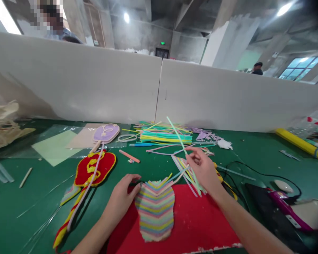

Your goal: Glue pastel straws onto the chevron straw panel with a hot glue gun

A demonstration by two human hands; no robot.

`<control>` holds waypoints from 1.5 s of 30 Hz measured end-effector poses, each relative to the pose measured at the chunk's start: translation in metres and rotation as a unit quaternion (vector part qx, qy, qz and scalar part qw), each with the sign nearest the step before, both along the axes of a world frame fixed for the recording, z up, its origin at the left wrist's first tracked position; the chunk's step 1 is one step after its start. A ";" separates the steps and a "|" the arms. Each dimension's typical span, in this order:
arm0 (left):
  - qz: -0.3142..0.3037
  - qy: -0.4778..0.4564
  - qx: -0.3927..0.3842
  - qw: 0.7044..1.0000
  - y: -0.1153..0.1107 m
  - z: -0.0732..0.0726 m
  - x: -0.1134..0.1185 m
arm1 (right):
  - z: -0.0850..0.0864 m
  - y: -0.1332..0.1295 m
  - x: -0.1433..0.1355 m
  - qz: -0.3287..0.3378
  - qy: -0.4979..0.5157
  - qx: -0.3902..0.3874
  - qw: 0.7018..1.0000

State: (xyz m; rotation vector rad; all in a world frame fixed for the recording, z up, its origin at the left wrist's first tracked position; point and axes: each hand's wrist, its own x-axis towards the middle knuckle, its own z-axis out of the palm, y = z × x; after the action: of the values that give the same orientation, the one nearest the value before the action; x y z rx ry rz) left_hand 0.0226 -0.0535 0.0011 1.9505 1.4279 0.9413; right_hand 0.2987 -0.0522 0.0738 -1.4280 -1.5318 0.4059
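Observation:
A striped chenille-stem piece (157,211), with chevron rows of pastel yellow, pink, blue and green, lies on a red board (201,215). At its upper left edge is my left hand (123,194), thumb and index finger closed on the rim; the exact contact is partly hidden. My right hand (202,167), to the upper right, pinches a mint green chenille stem (177,132) that slants up and left. Loose stem ends (175,178) stick out from the piece's top right. Below my right hand lies a small bunch of pastel stems (196,183).
A heap of chenille stems (165,135) lies at the back by a white partition (116,84). To the left are a red-and-yellow fan shape (81,173), a purple fan shape (110,134) and green paper (54,146). A purple-handled tool (283,204) and cables lie right.

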 end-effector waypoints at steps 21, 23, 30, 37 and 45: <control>0.004 0.039 0.006 0.999 -0.001 0.002 0.001 | -0.006 -0.058 0.000 0.073 -0.337 0.206 0.916; 0.005 0.042 0.003 0.999 -0.002 0.003 0.001 | -0.005 -0.060 0.000 0.077 -0.361 0.238 0.898; -0.013 0.045 -0.011 0.999 -0.005 0.006 0.005 | 0.026 -0.056 0.016 -0.048 -0.408 0.329 0.850; -0.022 0.045 -0.024 0.998 -0.006 0.005 0.005 | 0.017 -0.075 0.000 0.089 -0.433 0.320 0.838; -0.026 0.038 -0.034 0.998 -0.005 0.005 0.004 | 0.053 -0.080 0.003 0.108 -0.439 0.314 0.835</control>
State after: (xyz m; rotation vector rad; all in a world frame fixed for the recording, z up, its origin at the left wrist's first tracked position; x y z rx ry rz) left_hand 0.0267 -0.0582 0.0059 1.9815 1.4252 0.7935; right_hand 0.3016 -0.1323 0.1264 -0.9132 -2.2716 -0.7024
